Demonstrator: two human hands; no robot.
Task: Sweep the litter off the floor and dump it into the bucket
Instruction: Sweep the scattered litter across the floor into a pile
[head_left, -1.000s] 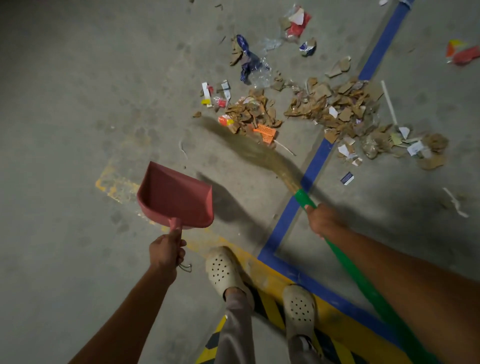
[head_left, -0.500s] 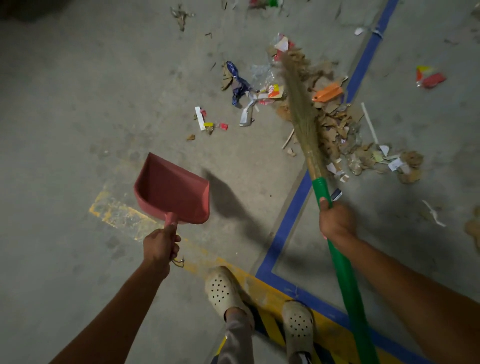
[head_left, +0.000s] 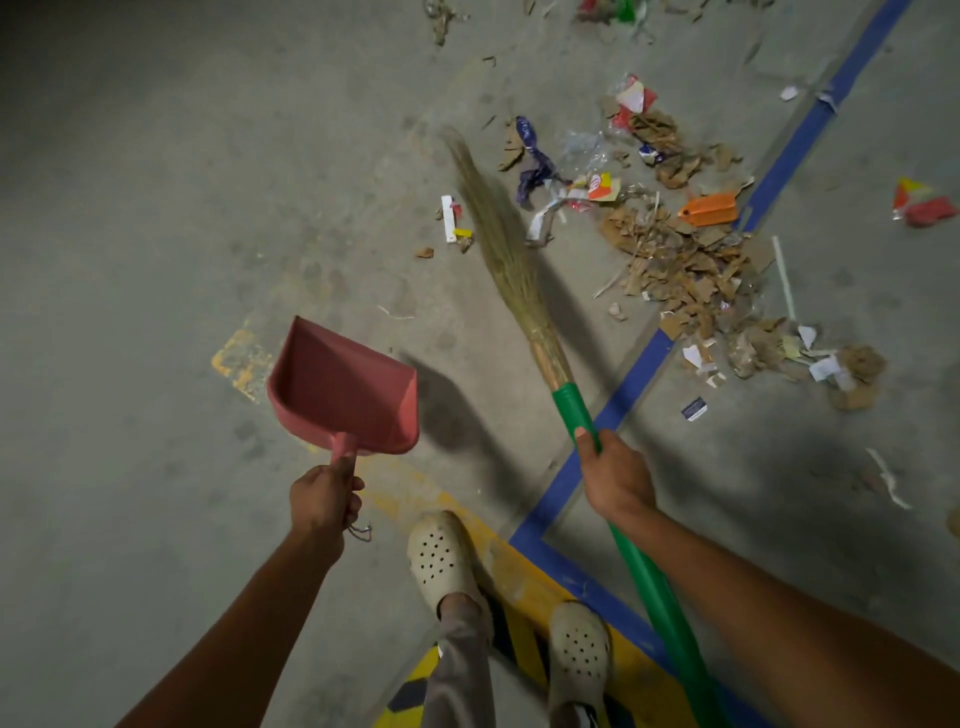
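Your right hand (head_left: 615, 478) is wrapped round the green shaft of the broom (head_left: 569, 405), thumb laid along it, gripping just short of where the green sleeve meets the bound bristles (head_left: 506, 244). Your left hand (head_left: 324, 499) is closed round the stub handle of the red dustpan (head_left: 343, 389). The pan sits ahead of your knuckles with its mouth facing away from you. I can't tell if its lip touches the floor (head_left: 156, 208). Nothing is visible in the pan.

The bristles fan out ahead and left of your right-hand grip. The tip is blurred and sits near a white strip (head_left: 448, 218) and a few small scraps. The main litter pile (head_left: 691, 265) lies ahead and right of that grip, on the far side of the bristles, running across the blue tape line (head_left: 779, 161). An orange tag (head_left: 709, 209) sits at the pile's far end. A red wrapper (head_left: 924, 205) lies well apart, further right past the tape. More scraps sit well beyond the broom tip.

Status, my read: early.
- Litter is loosely heaped, not consolidated.
- None of it is in the pan.
- The pan is well apart from the pile, left of your broom grip.
- The bucket is not in view, so I can't place the dump point.

Left to do:
- Pull the stragglers (white strip, red wrapper, far scraps) into the heap.
- Bring the pan lip up against the heap.
- Sweep it in and carry it to the bucket.

It probably takes several pan loads.
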